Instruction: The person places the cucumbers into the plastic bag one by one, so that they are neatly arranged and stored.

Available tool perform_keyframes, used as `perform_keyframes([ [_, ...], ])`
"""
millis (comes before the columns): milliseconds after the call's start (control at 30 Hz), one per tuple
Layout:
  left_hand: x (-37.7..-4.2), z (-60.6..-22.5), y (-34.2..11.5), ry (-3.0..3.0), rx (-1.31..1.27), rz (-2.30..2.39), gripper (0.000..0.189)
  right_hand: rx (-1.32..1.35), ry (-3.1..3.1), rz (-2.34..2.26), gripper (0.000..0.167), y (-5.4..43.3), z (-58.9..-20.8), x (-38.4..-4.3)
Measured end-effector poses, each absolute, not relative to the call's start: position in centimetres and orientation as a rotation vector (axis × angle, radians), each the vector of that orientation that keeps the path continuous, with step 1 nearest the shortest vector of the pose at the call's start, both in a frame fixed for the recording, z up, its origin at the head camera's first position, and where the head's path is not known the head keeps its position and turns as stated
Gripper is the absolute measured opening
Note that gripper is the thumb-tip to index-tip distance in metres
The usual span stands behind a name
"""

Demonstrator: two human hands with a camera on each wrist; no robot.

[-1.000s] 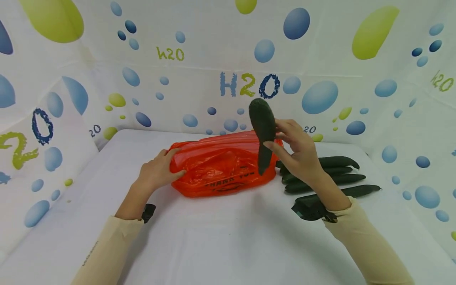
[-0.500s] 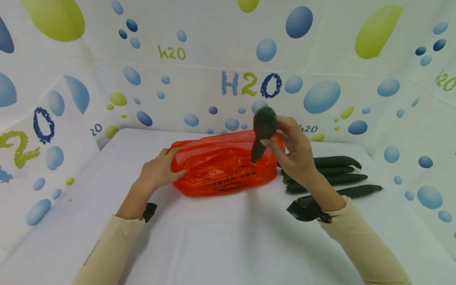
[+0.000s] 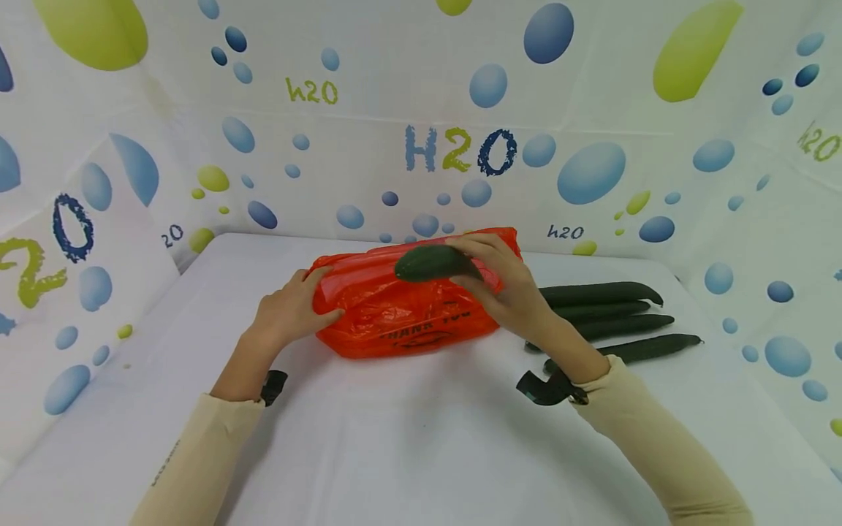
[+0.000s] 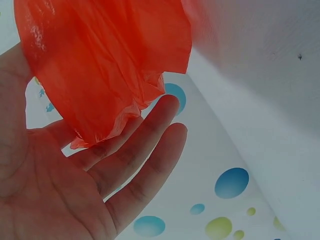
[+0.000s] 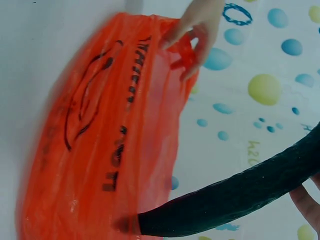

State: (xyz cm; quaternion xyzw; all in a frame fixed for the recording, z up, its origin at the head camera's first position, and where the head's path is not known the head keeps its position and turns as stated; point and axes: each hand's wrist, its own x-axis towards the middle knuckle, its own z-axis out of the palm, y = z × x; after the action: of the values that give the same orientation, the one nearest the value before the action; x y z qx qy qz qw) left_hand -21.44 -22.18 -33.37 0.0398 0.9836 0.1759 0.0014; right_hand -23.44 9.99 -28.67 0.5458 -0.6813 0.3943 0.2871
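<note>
A dark green cucumber (image 3: 427, 263) is held in the air by my right hand (image 3: 509, 288), thumb below and fingers above, over the front of a red plastic bag (image 3: 395, 321). In the right wrist view the far end of the cucumber (image 5: 225, 195) overlaps the bag's lower right edge. The bag lies on its side, full-looking, with black "THANK YOU" print. My left hand (image 3: 286, 314) holds the bag's left end between thumb and fingers. The left wrist view shows the bag's loose plastic edge (image 4: 105, 95) over the index finger, with the other fingers (image 4: 145, 170) fairly straight.
Several more cucumbers (image 3: 612, 329) lie side by side on the white table (image 3: 408, 453), right of the bag and partly behind my right forearm. A white backdrop (image 3: 368, 161) with blue and green spots stands behind. Each wrist wears a black camera strap (image 3: 549, 387).
My right hand has moved left and down with the cucumber, turning it from upright to nearly level with its end pointing left. My left hand keeps its place on the bag.
</note>
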Motion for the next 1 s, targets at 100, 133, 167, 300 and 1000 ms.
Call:
perform_keyframes([
  [100,-21.5,-33.4,-22.3,3.09,0.126,0.552,0.082,1.466,-1.85,1.047,0.055,9.5,-29.3,-23.7],
  [133,-21.5,-33.4,-22.3,3.091,0.13,0.551,0.082,1.468,-1.86,1.044,0.056,9.3,-29.4,-23.7],
  [167,-21.5,-33.5,-22.3,3.092,0.133,0.548,0.082,1.474,-1.868,1.043,0.056,9.1,-29.6,-23.8],
  [300,-21.6,-33.5,-22.4,3.099,0.141,0.538,0.083,1.498,-1.895,1.02,0.052,8.4,-30.0,-24.4],
  [1000,-21.4,-33.4,-22.2,3.08,0.141,0.538,0.086,1.49,-2.154,0.909,0.048,6.2,-33.0,-26.8],
])
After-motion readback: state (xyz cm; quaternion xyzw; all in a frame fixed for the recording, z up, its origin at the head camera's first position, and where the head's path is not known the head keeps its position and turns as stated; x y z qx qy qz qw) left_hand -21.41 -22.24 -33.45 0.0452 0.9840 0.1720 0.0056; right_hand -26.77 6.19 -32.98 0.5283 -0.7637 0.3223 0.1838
